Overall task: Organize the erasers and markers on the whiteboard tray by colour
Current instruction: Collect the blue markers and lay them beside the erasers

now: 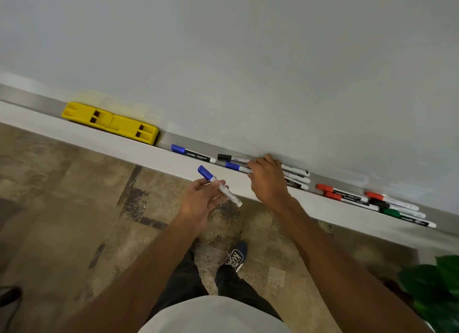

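Holding a blue-capped marker pinched in its fingers just in front of the ledge, the left hand is closed on the barrel with the cap pointing up and away. The right hand reaches over the whiteboard tray and rests on a small cluster of markers; its fingers curl over another blue marker and a black marker, but whether it actually grips either one cannot be told. A third blue marker lies alone to the left, just beside the yellow eraser. Red markers and a green marker lie mixed with a black one further right, so sorting seems only partly done. The tray is narrow and the markers lie close together, so dragging one out of the cluster could nudge a neighbour over the front lip and onto the floor. The pinched marker, held loosely near one end, could also slip.
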### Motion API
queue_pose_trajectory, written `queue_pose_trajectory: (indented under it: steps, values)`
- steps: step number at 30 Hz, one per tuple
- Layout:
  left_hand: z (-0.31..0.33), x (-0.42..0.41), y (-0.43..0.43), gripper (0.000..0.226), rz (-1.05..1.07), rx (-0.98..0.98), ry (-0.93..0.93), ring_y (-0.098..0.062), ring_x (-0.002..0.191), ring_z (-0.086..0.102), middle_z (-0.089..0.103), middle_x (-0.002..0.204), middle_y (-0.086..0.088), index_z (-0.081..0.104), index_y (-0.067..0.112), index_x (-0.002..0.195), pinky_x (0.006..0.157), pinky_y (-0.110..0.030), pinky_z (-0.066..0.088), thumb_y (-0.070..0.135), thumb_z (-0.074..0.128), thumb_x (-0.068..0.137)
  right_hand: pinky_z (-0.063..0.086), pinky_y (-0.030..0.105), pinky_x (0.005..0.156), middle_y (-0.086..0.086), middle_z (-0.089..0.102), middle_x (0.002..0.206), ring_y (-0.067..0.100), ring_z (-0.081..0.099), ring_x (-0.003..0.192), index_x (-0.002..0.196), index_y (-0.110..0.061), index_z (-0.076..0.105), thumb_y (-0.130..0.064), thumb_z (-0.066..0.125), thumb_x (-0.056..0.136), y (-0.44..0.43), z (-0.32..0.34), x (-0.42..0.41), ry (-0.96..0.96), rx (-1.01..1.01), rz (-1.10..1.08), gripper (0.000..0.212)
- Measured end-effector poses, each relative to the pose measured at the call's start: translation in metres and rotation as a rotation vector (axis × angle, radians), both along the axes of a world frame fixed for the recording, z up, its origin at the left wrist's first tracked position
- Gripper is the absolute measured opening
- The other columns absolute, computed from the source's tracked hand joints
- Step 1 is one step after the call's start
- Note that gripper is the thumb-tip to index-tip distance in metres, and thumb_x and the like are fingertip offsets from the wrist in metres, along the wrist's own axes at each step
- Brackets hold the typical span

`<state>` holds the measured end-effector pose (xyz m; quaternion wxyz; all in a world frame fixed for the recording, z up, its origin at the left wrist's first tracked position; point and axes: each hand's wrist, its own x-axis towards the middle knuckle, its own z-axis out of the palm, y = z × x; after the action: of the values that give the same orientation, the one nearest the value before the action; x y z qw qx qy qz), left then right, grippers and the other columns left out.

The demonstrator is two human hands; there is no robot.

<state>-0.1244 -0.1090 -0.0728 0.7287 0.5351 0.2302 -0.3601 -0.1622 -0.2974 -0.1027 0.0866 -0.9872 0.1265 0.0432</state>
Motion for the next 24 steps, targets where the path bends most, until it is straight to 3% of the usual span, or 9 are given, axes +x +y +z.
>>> queue_pose_trajectory:
  steps: [6, 10, 14, 17, 20, 24]
  values:
    - [-0.005, 0.007, 0.012, 0.032, -0.009, 0.005, 0.005, -0.029, 0.102, 0.074, 0.074, 0.113, -0.018, 0.057, -0.004, 0.126, 0.076, -0.032, 0.062, 0.006, 0.062, 0.096, 0.034, 0.039, 0.095, 0.002, 0.061, 0.112, 0.025, 0.044, 0.113, 0.112, -0.015, 0.065, -0.014, 0.064, 0.088, 0.0, 0.003, 0.007, 0.082, -0.056, 0.027, 0.025]
    - [-0.009, 0.014, 0.016, 0.024, 0.002, -0.014, 0.031, -0.029, 0.102, 0.074, 0.073, 0.113, -0.018, 0.064, 0.0, 0.119, 0.074, -0.031, 0.062, 0.005, 0.063, 0.095, 0.033, 0.039, 0.09, 0.001, 0.06, 0.109, 0.024, 0.046, 0.11, 0.11, -0.017, 0.065, -0.019, 0.065, 0.087, 0.007, 0.006, 0.004, 0.004, 0.007, -0.023, 0.023]
    - [-0.013, 0.021, 0.018, 0.018, -0.012, -0.027, 0.006, -0.028, 0.096, 0.075, 0.072, 0.11, -0.021, 0.063, 0.0, 0.111, 0.072, -0.031, 0.061, 0.009, 0.064, 0.095, 0.042, 0.035, 0.079, -0.001, 0.064, 0.1, 0.018, 0.056, 0.095, 0.104, -0.017, 0.064, -0.018, 0.066, 0.089, 0.031, 0.019, 0.01, -0.121, 0.354, -0.144, 0.015]
    - [-0.014, 0.028, 0.021, 0.029, -0.062, -0.086, -0.057, -0.031, 0.105, 0.072, 0.073, 0.115, -0.021, 0.058, 0.0, 0.125, 0.082, -0.036, 0.061, 0.014, 0.059, 0.1, 0.045, 0.017, 0.068, -0.006, 0.068, 0.092, 0.002, 0.061, 0.079, 0.107, -0.017, 0.068, -0.019, 0.07, 0.089, 0.052, 0.031, 0.022, -0.123, 0.733, -0.191, 0.019]
    - [-0.013, 0.037, 0.027, 0.03, -0.107, -0.138, -0.091, -0.032, 0.107, 0.072, 0.074, 0.115, -0.019, 0.058, 0.002, 0.127, 0.09, -0.038, 0.06, 0.016, 0.056, 0.101, 0.046, 0.008, 0.062, -0.008, 0.069, 0.088, 0.002, 0.063, 0.079, 0.103, -0.02, 0.067, -0.023, 0.075, 0.085, 0.069, 0.038, 0.033, -0.147, 0.864, -0.201, 0.02]
    - [-0.013, 0.05, 0.041, 0.031, -0.104, -0.2, -0.079, -0.033, 0.11, 0.07, 0.073, 0.117, -0.02, 0.063, 0.001, 0.125, 0.088, -0.038, 0.06, 0.018, 0.057, 0.1, 0.049, 0.013, 0.065, -0.008, 0.07, 0.083, 0.005, 0.064, 0.077, 0.094, -0.021, 0.07, -0.024, 0.075, 0.085, 0.081, 0.039, 0.049, -0.154, 0.95, -0.234, 0.011]
